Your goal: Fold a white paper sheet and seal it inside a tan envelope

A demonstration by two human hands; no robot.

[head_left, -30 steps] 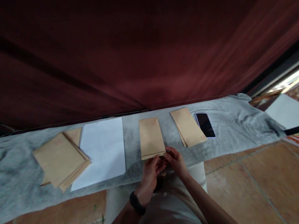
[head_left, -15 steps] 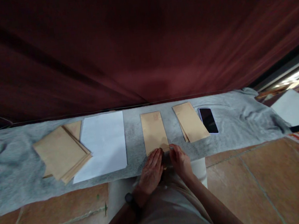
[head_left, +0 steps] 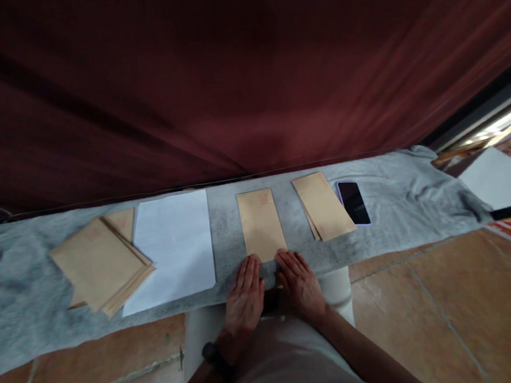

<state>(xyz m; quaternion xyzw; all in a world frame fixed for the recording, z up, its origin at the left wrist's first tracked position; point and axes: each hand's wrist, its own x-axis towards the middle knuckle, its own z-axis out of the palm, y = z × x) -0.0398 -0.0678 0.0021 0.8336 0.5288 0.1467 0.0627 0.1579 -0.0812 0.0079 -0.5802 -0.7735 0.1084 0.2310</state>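
Note:
A brown paper envelope [head_left: 261,221] lies flat on the grey cloth [head_left: 226,219] straight ahead of me, with a small reddish print near its far right corner. My left hand [head_left: 245,294] rests palm down, its fingertips on the envelope's near left corner. On the near right corner lie the fingertips of my right hand [head_left: 301,281], also flat. Both hands have their fingers stretched out and hold nothing. The near edge of the envelope shows between them.
Left of centre is a white paper sheet [head_left: 172,244], partly under a fanned stack of brown envelopes [head_left: 95,262]. More envelopes [head_left: 326,208] lie to the right, overlapping a phone [head_left: 353,202]. A dark red curtain [head_left: 244,94] hangs behind the narrow cloth-covered surface.
My right hand has gone from pinching at the envelope's near right corner to lying flat on it. My left hand has shifted left to the near left corner.

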